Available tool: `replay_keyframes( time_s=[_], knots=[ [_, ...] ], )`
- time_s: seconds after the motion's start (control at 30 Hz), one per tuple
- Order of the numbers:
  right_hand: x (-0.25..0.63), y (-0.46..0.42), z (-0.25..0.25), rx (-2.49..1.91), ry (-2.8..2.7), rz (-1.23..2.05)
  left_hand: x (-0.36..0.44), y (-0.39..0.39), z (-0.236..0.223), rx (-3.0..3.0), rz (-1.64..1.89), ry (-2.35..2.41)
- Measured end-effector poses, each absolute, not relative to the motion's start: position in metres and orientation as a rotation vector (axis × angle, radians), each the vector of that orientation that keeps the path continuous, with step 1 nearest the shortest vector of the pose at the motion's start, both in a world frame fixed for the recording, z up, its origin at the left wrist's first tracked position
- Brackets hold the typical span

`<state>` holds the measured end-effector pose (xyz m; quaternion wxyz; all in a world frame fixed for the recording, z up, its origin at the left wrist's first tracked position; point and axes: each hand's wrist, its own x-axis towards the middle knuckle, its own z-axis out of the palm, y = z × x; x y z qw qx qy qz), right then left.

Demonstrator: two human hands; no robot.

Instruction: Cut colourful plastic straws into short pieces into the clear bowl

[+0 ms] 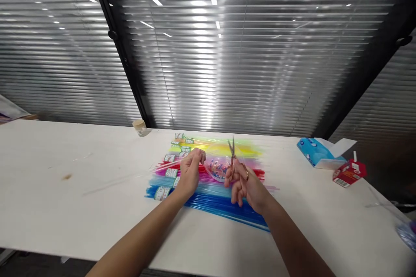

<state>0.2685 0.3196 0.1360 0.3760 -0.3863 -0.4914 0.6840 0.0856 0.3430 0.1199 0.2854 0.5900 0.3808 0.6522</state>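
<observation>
My left hand [190, 175] is closed around a thin, pale translucent tube [143, 175] like a drinking straw; its long end reaches left over the table and is blurred. My right hand [247, 187] holds a pair of scissors [232, 149] with fingers in the handles. The blades point up and stand slightly apart. Between my hands is a clear round bowl [221, 150] containing small pink and blue cut pieces [217, 169]. Beneath lie bundles of coloured tubes in rows, among them yellow [250, 149], red [259, 174] and blue [221, 207], several with paper labels [161, 193].
The white table [48, 207] runs up to a wall of blinds [208, 60]. A small lidded jar [139, 128] stands at the back left. To the right are an opened blue box [315, 151] and a red carton [349, 174]. A brown mark [66, 177] shows at left.
</observation>
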Motion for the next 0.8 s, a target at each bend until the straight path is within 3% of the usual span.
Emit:
replay_keyframes(
  time_s=[0.1,0.8],
  knots=[
    [0.263,0.313,0.137,-0.981,-1.370,1.881,0.085,0.342,0.120,1.593,1.799,1.098],
    [0.261,0.316,0.134,-0.985,-1.450,1.770,0.090,0.337,0.121,1.814,1.634,1.078]
  ],
)
